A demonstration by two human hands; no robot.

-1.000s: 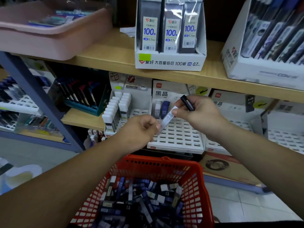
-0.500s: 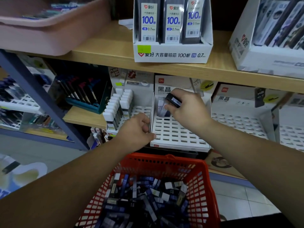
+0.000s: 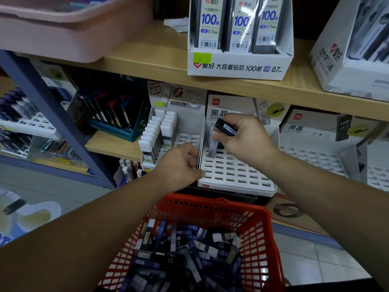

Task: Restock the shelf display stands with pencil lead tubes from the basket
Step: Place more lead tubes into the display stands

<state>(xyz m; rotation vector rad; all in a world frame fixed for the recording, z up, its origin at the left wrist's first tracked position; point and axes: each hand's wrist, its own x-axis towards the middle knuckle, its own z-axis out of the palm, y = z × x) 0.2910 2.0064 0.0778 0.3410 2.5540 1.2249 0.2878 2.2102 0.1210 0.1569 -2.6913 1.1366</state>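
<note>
Many lead tubes [image 3: 185, 260] fill our red basket [image 3: 221, 201]; our right hand [image 3: 246, 140] pinches a black tube [image 3: 226, 129] over the stand [image 3: 231, 175]; left hand [image 3: 179, 165]: grip unclear.

The basket [image 3: 259, 228] was red plastic lattice, smooth and slightly shiny. The tubes [image 3: 189, 256] heaped in it and the black tube [image 3: 226, 127] were glossy hard plastic with paper labels. The display stand [image 3: 235, 178] had a matt white plastic tray and a printed card back. The shelf board [image 3: 136, 60] was pale, matt wood-grain. The packs [image 3: 242, 24] wore glossy clear film. The upright [image 3: 48, 110] was probably painted metal.
</note>
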